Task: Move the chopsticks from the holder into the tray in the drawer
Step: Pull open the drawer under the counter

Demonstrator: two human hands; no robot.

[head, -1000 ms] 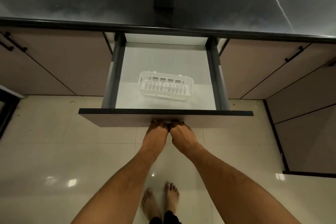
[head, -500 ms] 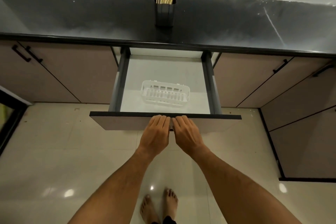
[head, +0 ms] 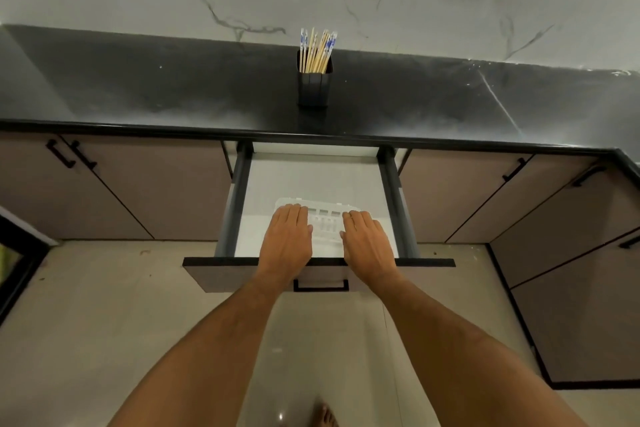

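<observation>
Head view, the only one: my left hand (head: 287, 236) and right hand (head: 367, 239) both lay over the white tray (head: 327, 224) in the open drawer (head: 235, 204), fingers straight and together, holding nothing; whether the palms pressed the tray or just hung above it I could not tell. The chopsticks (head: 317, 50) stood upright in the dark holder (head: 313, 88) on the black counter (head: 138, 90), well beyond the drawer, straight ahead and up from both hands. Their long axis ran near vertical, tips fanned slightly at the top. The tray ran crosswise, left to right. Neither hand looked clearly nearer; the holder sat about midway between them. By my reckoning, the bundle would need lifting out upward, then turning flat to match the tray.
</observation>
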